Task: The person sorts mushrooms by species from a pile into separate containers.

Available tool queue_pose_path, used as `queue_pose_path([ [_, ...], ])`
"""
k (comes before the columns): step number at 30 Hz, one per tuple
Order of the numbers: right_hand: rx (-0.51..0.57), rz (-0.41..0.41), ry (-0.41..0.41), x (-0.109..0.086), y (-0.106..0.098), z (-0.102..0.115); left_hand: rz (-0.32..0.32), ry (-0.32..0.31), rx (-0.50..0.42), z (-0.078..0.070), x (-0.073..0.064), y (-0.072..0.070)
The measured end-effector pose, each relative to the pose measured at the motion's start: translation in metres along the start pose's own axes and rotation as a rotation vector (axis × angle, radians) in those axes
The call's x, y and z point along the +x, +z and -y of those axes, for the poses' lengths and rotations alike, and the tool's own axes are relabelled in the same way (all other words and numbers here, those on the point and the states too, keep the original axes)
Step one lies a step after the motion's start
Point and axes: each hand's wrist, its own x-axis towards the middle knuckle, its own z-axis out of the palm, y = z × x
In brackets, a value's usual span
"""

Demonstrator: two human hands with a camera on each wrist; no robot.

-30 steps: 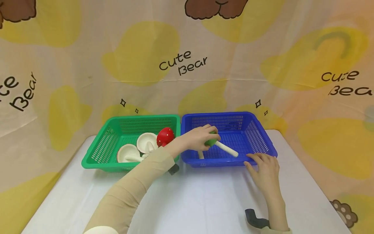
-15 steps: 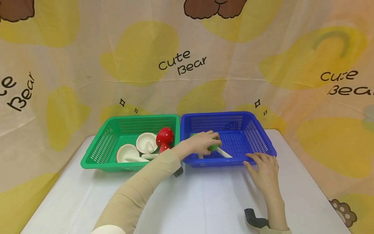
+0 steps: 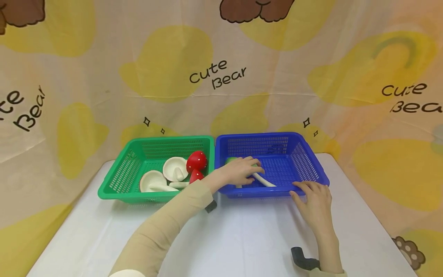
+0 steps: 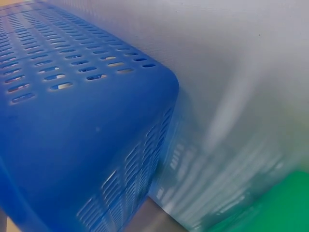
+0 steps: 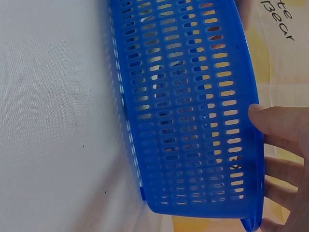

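In the head view my left hand (image 3: 242,171) is low inside the blue basket (image 3: 273,189), over a toy mushroom (image 3: 264,181) with a white stem. Its fingers are spread, and they hide most of that mushroom's green cap. Another green mushroom cap (image 3: 230,159) shows just behind the hand, at the basket's left side. My right hand (image 3: 314,204) holds the front right rim of the blue basket; in the right wrist view the thumb (image 5: 263,116) lies on the near side of the rim and the other fingers are beyond it. The left wrist view shows no hand.
A green basket (image 3: 138,196) stands directly left of the blue one. Inside are red mushrooms with white dots (image 3: 196,161) and upturned ones with white undersides (image 3: 152,181). Both baskets rest on a white table (image 3: 242,234), before a patterned cloth backdrop (image 3: 221,111).
My left hand has lowered the green mushroom into the blue basket, and its fingers have loosened and spread over the cap. The right hand has stayed at the rim.
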Motion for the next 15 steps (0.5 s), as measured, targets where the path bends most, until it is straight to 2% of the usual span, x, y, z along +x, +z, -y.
queue_pose_path([
  [4,-0.003,0.002,-0.001,-0.001,-0.001,0.000,-0.016,-0.009,0.006,-0.001,-0.004,0.002],
  [9,-0.046,0.022,-0.003,0.001,-0.005,0.001,-0.067,-0.018,-0.009,-0.004,-0.011,0.003],
  [15,-0.039,0.070,0.001,0.007,-0.007,0.007,-0.112,-0.063,-0.006,-0.006,-0.024,0.005],
])
